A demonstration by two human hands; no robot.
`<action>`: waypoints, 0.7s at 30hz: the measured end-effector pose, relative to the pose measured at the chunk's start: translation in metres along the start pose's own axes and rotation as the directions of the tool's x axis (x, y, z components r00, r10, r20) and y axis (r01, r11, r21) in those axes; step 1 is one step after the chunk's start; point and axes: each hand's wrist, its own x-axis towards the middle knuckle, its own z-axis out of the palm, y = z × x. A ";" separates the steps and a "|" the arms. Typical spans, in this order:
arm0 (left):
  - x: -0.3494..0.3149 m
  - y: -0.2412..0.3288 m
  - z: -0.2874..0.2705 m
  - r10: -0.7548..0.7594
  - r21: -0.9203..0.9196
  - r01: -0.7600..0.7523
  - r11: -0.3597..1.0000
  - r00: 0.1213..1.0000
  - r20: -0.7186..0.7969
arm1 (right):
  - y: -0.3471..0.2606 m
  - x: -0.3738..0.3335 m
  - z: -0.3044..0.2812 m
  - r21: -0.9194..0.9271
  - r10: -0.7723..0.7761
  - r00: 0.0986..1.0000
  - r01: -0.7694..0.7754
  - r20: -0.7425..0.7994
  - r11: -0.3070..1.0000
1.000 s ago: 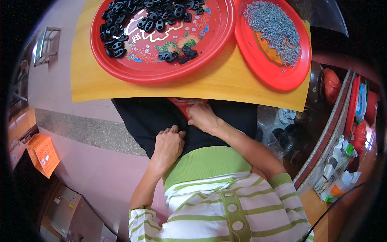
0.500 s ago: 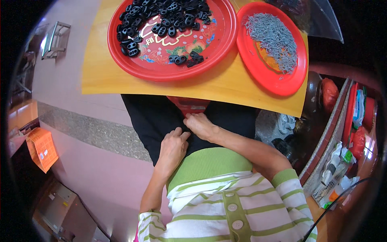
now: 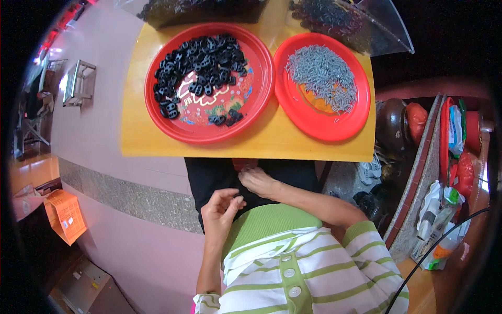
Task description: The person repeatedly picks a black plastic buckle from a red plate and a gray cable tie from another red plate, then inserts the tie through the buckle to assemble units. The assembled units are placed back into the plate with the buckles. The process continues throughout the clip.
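My left hand (image 3: 221,207) is raised a little above the lap, its fingers loosely curled with a gap to the thumb. Nothing shows between them. Beside it, my right hand (image 3: 257,183) rests on the dark trousers (image 3: 293,180) between the thighs, just below the table edge. Its fingers are closed and point downward; whatever they may hold is hidden. Farther away, a large round red tray (image 3: 183,135) on the table carries a heap of black two-hole cord locks (image 3: 201,57). To its right, a red oval plate (image 3: 334,131) bears many small silvery metal pins or screws (image 3: 327,73).
Clear plastic bags of dark pieces (image 3: 329,18) stand along the far side of the yellow table (image 3: 251,149). A low stone-topped wall (image 3: 413,183) with bags and bottles runs at the right. An orange paper bag (image 3: 65,214) and a metal-framed stool (image 3: 78,83) are at the left.
The view has tilted up, showing more of the table's far side. My left hand has lifted slightly off the lap and its fingers have parted from the thumb; the right hand stays in the lap.
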 end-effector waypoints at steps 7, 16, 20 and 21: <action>0.003 0.044 0.017 -0.017 -0.208 0.063 0.976 0.977 0.213 | -0.015 -0.035 -0.098 0.490 0.217 0.947 -0.078 -0.235 0.868; 0.067 0.116 0.062 0.023 -0.578 0.195 0.793 0.937 0.348 | -0.020 -0.067 -0.230 0.919 0.521 0.835 -0.049 -0.178 0.392; 0.085 0.132 0.082 0.001 -0.516 0.219 0.828 0.920 0.392 | 0.014 -0.054 -0.246 0.920 0.593 0.729 0.130 -0.342 0.371; 0.088 0.131 0.085 -0.009 -0.492 0.215 0.844 0.922 0.386 | 0.020 -0.050 -0.246 0.900 0.588 0.701 0.192 -0.404 0.390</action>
